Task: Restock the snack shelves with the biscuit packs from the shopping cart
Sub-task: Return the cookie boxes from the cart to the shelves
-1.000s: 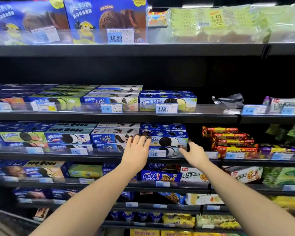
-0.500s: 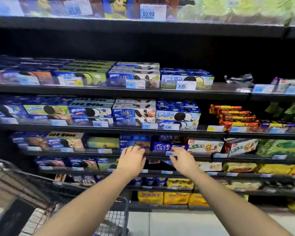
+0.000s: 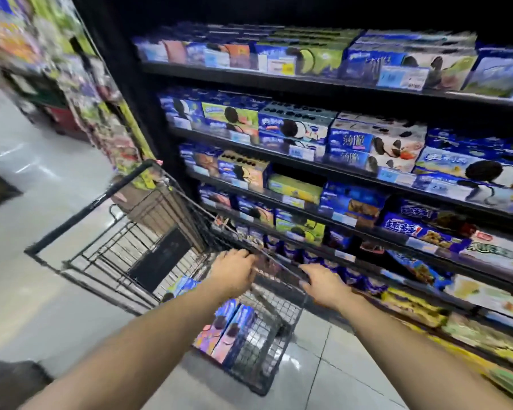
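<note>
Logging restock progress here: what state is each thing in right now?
Shopping cart: stands beside the shelves, partly loaded.
Biscuit packs: in the cart's near end, untouched.
Left hand: empty, fingers loosely bent, over cart rim.
Right hand: empty, fingers extended, at cart rim.
Snack shelves: stocked with boxes.

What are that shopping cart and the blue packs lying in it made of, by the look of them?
Shopping cart: looks like metal wire with a dark, matte coating; thin rods cross into an open grid under a thicker rim.
Biscuit packs: probably printed cardboard with a slight gloss; flat faces, straight edges and colour printing show. The blur leaves the finish uncertain.
</note>
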### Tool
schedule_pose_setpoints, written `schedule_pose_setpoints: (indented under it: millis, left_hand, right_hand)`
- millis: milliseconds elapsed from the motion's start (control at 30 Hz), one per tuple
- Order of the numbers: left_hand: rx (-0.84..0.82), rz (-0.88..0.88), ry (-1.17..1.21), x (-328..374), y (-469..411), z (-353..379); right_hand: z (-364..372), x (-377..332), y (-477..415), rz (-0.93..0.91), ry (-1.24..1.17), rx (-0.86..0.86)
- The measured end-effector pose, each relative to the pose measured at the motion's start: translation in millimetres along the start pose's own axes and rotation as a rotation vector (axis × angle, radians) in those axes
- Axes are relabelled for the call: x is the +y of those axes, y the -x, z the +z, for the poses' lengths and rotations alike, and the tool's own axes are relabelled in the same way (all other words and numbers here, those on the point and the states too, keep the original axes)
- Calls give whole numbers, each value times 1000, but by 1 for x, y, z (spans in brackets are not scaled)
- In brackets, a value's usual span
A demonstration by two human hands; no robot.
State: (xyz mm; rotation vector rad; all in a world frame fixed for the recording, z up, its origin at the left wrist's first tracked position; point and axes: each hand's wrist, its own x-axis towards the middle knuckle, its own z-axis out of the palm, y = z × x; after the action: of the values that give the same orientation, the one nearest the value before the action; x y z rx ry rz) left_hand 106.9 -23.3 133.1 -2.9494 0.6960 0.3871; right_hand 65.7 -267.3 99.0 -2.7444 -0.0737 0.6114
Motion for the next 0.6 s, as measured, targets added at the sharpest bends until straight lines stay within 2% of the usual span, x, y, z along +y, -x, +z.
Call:
schedule_pose_setpoints:
  millis: [167,267,433,600]
  left_hand:
    - [-8,-117,14,-67,33,10]
    - [-31,-142,55,-91,36,25]
    - [-143,-80,75,-122,13,69]
    - [-254,62,81,-161,-30,108]
  right_hand:
    - [18,-69,-33,-184,122,-99]
    - [31,-94,-50,-201,149,-103]
    - [70,-111,-77,-116,107,-165]
    - [112,-113,-101,66,-18,-179]
